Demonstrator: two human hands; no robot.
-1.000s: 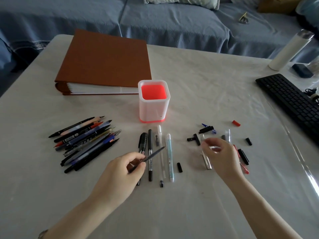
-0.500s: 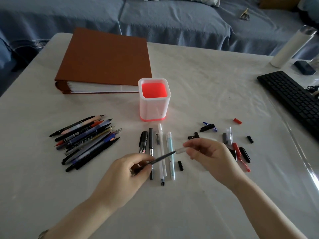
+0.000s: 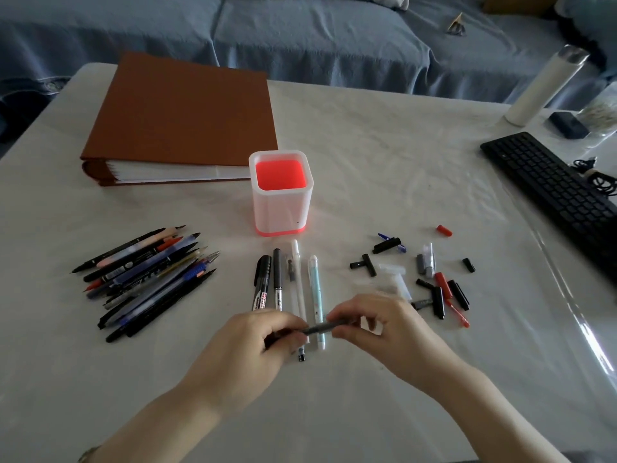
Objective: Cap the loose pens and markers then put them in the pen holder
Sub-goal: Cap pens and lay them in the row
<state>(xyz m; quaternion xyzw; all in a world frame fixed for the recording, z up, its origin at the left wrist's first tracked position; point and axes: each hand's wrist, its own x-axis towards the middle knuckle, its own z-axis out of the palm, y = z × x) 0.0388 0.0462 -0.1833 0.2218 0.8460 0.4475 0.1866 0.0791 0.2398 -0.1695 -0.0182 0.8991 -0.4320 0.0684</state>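
Hard to see: the pen (image 3: 322,327) shows only a dark stretch of barrel. Both ends are buried in fingers, so whether a cap sits on its right end cannot be told.
Blurred: a few clear caps (image 3: 397,279) just beyond the right hand are smeared and pale against the cloth.
Cut off: a wrist band (image 3: 88,455) at the bottom-left edge. Both forearms run out of the frame, and the keyboard (image 3: 551,185) runs off the right edge.
Left hand (image 3: 253,349): knuckles up, fingers curled, thumb and fingertips pinching the pen's left end.
Right hand (image 3: 390,332): fingers curled, thumb and forefinger pinching the pen's right end, close to the other hand.
Pen's place: held nearly level, tilted slightly up to the right, above the near ends of the row (image 3: 287,285) and well short of the holder (image 3: 283,212).
Table (image 3: 367,155), left to right: a pile (image 3: 143,279) of uncapped pens and markers, with a brown binder (image 3: 187,111) behind it. Next comes the row of four capped pens, then the white holder, upright with a red inside. To the right lie scattered black, red and grey caps (image 3: 440,295), then the black keyboard and a white bottle (image 3: 544,86) at the far corner.
Room: a blue-covered sofa (image 3: 300,35) stands behind the table.
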